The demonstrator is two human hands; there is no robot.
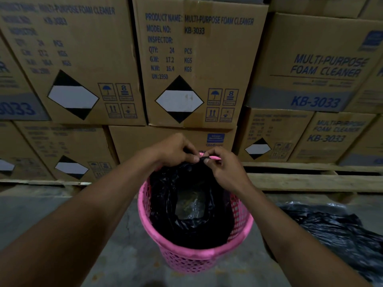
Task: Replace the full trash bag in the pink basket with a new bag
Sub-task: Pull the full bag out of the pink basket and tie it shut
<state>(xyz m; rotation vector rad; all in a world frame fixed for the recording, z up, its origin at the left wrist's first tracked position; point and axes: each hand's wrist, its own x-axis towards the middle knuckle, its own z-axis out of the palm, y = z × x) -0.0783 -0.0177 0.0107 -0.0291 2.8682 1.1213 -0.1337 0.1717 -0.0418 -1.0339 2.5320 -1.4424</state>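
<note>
The pink perforated basket (187, 255) stands on the concrete floor in front of me. A black trash bag (165, 204) lines its inside, open at the top, with a pale patch showing at the bottom. My left hand (176, 150) and my right hand (223, 164) meet at the basket's far rim. Both pinch the bag's black edge there between thumb and fingers. A second black bag (335, 226), crumpled and bulky, lies on the floor to the right of the basket.
Stacked cardboard boxes (196, 63) of foam cleaner form a wall right behind the basket. They rest on wooden pallets (310, 181). Grey concrete floor (72, 214) lies to the left of the basket.
</note>
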